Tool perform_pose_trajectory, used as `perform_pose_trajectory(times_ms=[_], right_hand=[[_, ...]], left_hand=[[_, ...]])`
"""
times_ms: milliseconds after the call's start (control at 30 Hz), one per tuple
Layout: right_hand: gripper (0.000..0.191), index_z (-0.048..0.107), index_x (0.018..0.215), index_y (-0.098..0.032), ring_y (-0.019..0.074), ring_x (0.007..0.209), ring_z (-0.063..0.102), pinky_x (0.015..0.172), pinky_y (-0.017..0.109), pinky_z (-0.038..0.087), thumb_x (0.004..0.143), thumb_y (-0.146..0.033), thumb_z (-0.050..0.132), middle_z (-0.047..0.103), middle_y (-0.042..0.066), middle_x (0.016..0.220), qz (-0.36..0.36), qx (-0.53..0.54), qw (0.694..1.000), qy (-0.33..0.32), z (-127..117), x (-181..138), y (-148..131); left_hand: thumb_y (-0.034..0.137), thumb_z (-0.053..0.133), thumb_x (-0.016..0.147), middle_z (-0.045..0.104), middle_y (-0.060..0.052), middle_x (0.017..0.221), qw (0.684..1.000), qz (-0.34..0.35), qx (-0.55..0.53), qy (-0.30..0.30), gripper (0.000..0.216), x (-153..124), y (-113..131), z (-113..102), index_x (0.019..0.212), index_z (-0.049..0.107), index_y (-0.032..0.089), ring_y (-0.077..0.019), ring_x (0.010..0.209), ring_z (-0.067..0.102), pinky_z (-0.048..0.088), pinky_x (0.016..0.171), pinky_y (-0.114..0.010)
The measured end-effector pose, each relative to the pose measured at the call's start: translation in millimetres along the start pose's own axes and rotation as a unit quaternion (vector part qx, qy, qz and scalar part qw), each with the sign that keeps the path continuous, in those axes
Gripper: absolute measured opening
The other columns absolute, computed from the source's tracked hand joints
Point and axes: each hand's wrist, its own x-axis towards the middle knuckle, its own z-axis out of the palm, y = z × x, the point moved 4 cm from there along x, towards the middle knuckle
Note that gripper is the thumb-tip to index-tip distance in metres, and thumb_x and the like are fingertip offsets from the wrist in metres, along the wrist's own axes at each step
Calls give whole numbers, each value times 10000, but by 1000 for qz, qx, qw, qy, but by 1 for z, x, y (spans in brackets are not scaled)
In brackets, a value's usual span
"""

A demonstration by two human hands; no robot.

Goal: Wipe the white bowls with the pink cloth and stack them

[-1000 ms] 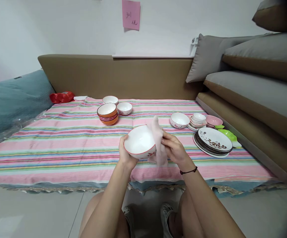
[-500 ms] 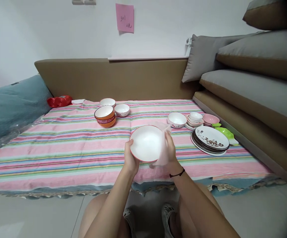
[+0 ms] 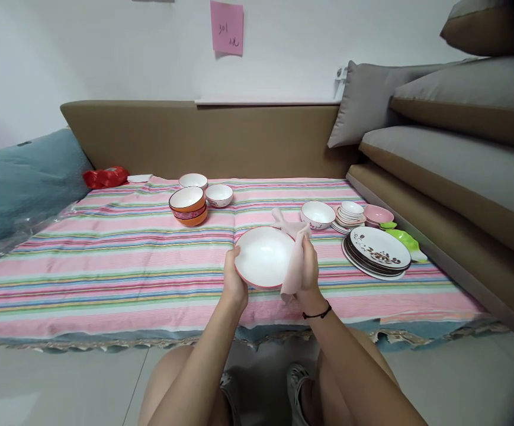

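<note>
A white bowl with a thin red rim [image 3: 264, 257] is held up in front of me, its inside tilted towards me. My left hand [image 3: 234, 275] grips its left edge, thumb over the rim and fingers underneath. On the opposite side, my right hand [image 3: 309, 269] holds a pale pink cloth [image 3: 293, 266] against the bowl's right edge. The cloth drapes over the rim, and its far end sticks out behind the bowl. Part of the right hand's fingers is hidden by cloth and bowl.
Left of centre stand stacked orange bowls [image 3: 189, 207] and two white bowls [image 3: 219, 195]. To the right are a white bowl [image 3: 318, 215], small stacked dishes [image 3: 351, 212], a pink bowl [image 3: 378, 215], patterned plates [image 3: 379, 251] and a green leaf-shaped dish [image 3: 405, 242]. Cushions [image 3: 461, 160] rise beyond.
The cloth has shifted on the right rim: its far end now stands out behind the bowl and its lower end hangs nearer the wrist. Both hands keep their hold on the bowl.
</note>
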Motion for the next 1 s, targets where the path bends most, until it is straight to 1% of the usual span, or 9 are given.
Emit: perform_pose_trajectory(times_ms=[133, 200, 300, 367, 533, 700, 800, 867, 1000], right_hand=[[551, 670, 1058, -201, 269, 844, 696, 703, 381, 581, 832, -639, 423, 744, 65, 940, 49, 58, 996, -48, 2, -2, 1], [482, 683, 1016, -200, 262, 852, 687, 732, 377, 575, 802, -568, 457, 744, 49, 920, 42, 67, 994, -71, 2, -2, -1], [339, 699, 980, -223, 229, 891, 663, 777, 335, 551, 787, -449, 534, 740, 17, 960, -52, 6, 997, -60, -2, -2, -9], [302, 698, 994, -237, 221, 886, 660, 770, 330, 545, 792, -425, 576, 738, 10, 967, -84, -19, 995, -48, -3, -4, -13], [377, 678, 1012, -218, 227, 758, 665, 650, 344, 556, 708, -440, 686, 734, 23, 861, -44, 4, 999, -13, 0, -6, -12], [468, 679, 1041, -198, 278, 907, 683, 760, 409, 579, 762, -559, 572, 742, 72, 963, -17, 34, 999, -36, 4, -6, -9], [458, 676, 1095, -205, 272, 1020, 664, 855, 404, 567, 775, -516, 571, 720, 71, 1109, -35, 25, 997, -57, 7, -9, -7], [465, 663, 1139, -212, 261, 1035, 660, 872, 398, 563, 793, -501, 549, 715, 63, 1129, -42, 14, 998, -40, 7, -12, 0], [497, 672, 1122, -190, 254, 1007, 661, 860, 387, 566, 822, -538, 486, 740, 69, 967, -47, -36, 998, 27, -3, -16, 27]], left_hand=[[440, 625, 681, 744, -55, 844, 1000, 3, -15, 23, 420, -2, 1, -2, 963, 704, 140, -267, 832, 698, 543, 753, -331], [424, 635, 673, 741, -46, 833, 999, 9, -27, 28, 396, -3, 4, -3, 945, 707, 146, -258, 814, 699, 542, 740, -320], [405, 643, 663, 735, -41, 806, 998, 10, -43, 34, 362, -3, 7, -3, 911, 705, 149, -259, 822, 700, 540, 736, -312], [403, 644, 659, 733, -49, 804, 998, 6, -47, 37, 362, -3, 8, -3, 907, 703, 147, -270, 852, 699, 541, 743, -317], [427, 653, 644, 739, -63, 836, 1000, 7, -24, 15, 414, -4, 8, -1, 946, 705, 148, -297, 892, 693, 545, 754, -342], [460, 665, 623, 740, -74, 858, 1000, 16, 8, -15, 460, -6, 8, -1, 953, 709, 143, -307, 880, 690, 543, 749, -361], [453, 680, 604, 732, -69, 814, 1000, 22, 8, -16, 452, -7, 11, -1, 927, 711, 139, -299, 842, 689, 540, 736, -357], [446, 677, 595, 717, -58, 763, 999, 31, 0, 8, 429, -8, 14, -3, 892, 710, 138, -285, 802, 687, 536, 714, -345], [436, 654, 615, 712, -38, 764, 996, 58, -12, 59, 401, -6, 15, -7, 890, 707, 149, -249, 758, 679, 527, 676, -312]])
